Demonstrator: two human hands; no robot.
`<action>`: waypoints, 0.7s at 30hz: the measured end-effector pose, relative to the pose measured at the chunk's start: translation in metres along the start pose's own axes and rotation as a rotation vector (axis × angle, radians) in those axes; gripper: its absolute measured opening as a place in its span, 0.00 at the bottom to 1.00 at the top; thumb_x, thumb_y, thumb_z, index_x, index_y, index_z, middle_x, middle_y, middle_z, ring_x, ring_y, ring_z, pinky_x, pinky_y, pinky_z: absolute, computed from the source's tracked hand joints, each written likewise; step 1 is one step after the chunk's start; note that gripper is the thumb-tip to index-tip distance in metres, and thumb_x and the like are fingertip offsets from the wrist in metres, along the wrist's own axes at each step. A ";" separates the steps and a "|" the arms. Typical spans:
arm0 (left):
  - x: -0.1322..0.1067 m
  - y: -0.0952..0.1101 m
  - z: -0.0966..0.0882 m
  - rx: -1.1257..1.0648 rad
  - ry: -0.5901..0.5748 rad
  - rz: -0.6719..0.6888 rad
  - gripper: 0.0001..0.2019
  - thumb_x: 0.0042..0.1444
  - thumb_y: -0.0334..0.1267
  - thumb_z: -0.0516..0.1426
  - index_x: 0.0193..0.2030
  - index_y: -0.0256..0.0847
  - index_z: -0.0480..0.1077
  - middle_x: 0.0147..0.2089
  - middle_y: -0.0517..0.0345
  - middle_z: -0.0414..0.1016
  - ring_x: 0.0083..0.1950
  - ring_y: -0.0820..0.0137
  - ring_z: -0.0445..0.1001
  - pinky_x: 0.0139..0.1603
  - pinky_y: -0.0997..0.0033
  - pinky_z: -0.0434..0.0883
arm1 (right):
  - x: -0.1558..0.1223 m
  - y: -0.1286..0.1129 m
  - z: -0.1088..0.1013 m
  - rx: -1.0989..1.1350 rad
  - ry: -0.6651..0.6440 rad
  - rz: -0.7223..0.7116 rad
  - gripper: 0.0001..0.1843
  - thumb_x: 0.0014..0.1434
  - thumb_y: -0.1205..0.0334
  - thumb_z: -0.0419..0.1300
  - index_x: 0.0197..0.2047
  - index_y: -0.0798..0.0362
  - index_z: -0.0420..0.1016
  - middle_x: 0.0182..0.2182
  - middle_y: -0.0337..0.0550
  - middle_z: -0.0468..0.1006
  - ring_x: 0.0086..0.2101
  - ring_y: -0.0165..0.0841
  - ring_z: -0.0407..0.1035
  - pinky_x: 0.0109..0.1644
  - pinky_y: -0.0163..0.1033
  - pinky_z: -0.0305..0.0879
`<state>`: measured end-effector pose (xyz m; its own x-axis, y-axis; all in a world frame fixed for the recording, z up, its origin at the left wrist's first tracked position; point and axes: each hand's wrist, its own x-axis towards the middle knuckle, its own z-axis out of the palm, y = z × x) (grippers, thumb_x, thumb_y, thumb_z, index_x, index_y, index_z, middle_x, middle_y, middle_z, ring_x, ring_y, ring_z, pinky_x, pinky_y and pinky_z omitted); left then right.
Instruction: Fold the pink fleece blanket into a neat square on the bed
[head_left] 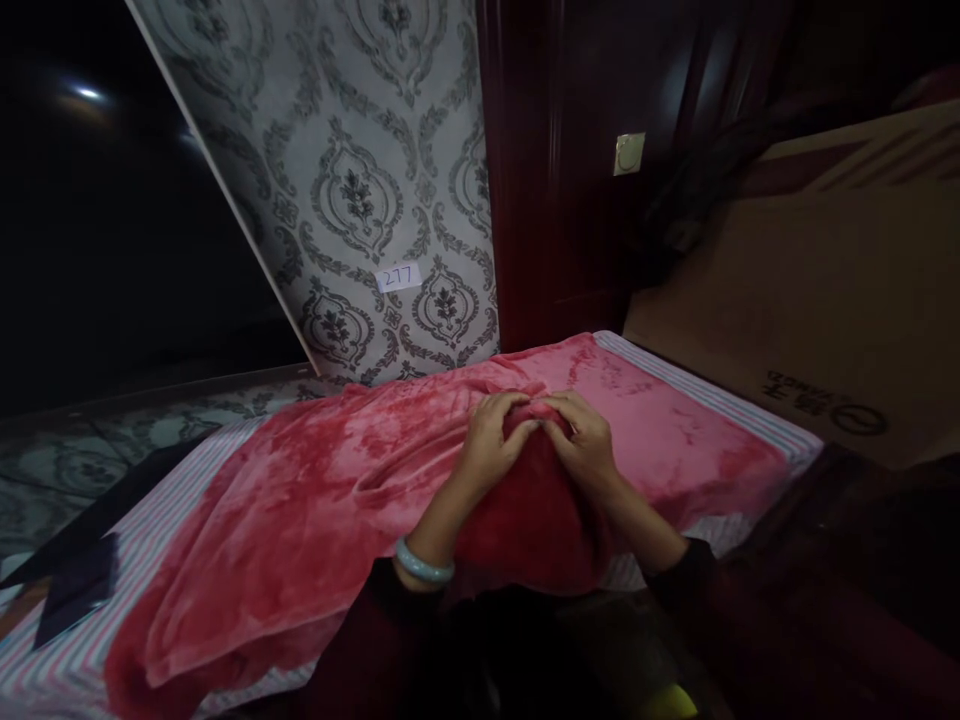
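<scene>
A plush red and pink blanket (300,520) lies spread over a striped sheet (180,500). Near its front middle, my left hand (491,435) pinches a gathered fold, thumb toward the centre. My right hand (583,440) grips the same bunched part from the other side, and the two thumb tips nearly meet. A darker red flap of the blanket hangs down below my hands toward my body. On my left wrist is a pale bangle. The fingertips at the far side of the fold are partly hidden.
Patterned wallpaper (420,190) with a paper label reading 277 (398,277) rises behind. A large cardboard box (817,290) stands at the right, and a dark screen-like panel (135,220) at the left. A dark flat item (79,590) rests at the sheet's left edge.
</scene>
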<state>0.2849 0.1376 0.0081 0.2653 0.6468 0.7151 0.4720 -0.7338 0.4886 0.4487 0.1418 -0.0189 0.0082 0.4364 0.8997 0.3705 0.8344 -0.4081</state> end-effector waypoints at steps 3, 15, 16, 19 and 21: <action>0.006 0.000 0.006 -0.077 0.021 -0.073 0.05 0.64 0.32 0.55 0.41 0.43 0.73 0.40 0.56 0.79 0.41 0.67 0.76 0.46 0.66 0.72 | -0.002 0.001 -0.001 0.008 0.014 0.025 0.09 0.66 0.60 0.61 0.47 0.47 0.81 0.43 0.45 0.81 0.43 0.40 0.75 0.50 0.47 0.74; -0.023 -0.008 0.021 0.015 -0.099 -0.147 0.09 0.59 0.39 0.63 0.45 0.42 0.72 0.46 0.51 0.78 0.49 0.60 0.75 0.52 0.58 0.72 | -0.006 0.013 0.014 0.051 0.110 0.159 0.08 0.65 0.61 0.58 0.36 0.48 0.79 0.33 0.43 0.79 0.35 0.38 0.73 0.42 0.43 0.72; -0.027 -0.009 0.025 0.029 -0.091 -0.156 0.09 0.58 0.38 0.64 0.44 0.42 0.72 0.46 0.51 0.78 0.49 0.59 0.75 0.52 0.57 0.72 | -0.007 0.013 0.015 0.062 0.109 0.166 0.08 0.65 0.61 0.58 0.36 0.48 0.79 0.33 0.43 0.79 0.36 0.38 0.73 0.42 0.43 0.72; -0.030 -0.011 0.034 -0.025 -0.053 -0.154 0.00 0.62 0.34 0.59 0.39 0.43 0.71 0.41 0.53 0.78 0.46 0.61 0.75 0.50 0.60 0.72 | -0.009 0.013 0.014 0.110 0.104 0.194 0.08 0.65 0.59 0.59 0.37 0.48 0.79 0.33 0.42 0.79 0.36 0.37 0.73 0.42 0.42 0.72; -0.029 -0.009 0.034 -0.095 -0.022 -0.140 0.05 0.63 0.32 0.55 0.37 0.43 0.71 0.38 0.55 0.78 0.42 0.64 0.75 0.46 0.63 0.72 | -0.008 0.015 0.010 0.145 0.114 0.244 0.09 0.66 0.57 0.59 0.38 0.49 0.80 0.35 0.43 0.79 0.37 0.37 0.73 0.42 0.42 0.71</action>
<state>0.3010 0.1327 -0.0339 0.2212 0.7478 0.6260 0.4247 -0.6517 0.6285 0.4446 0.1543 -0.0342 0.1880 0.5961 0.7806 0.2083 0.7525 -0.6248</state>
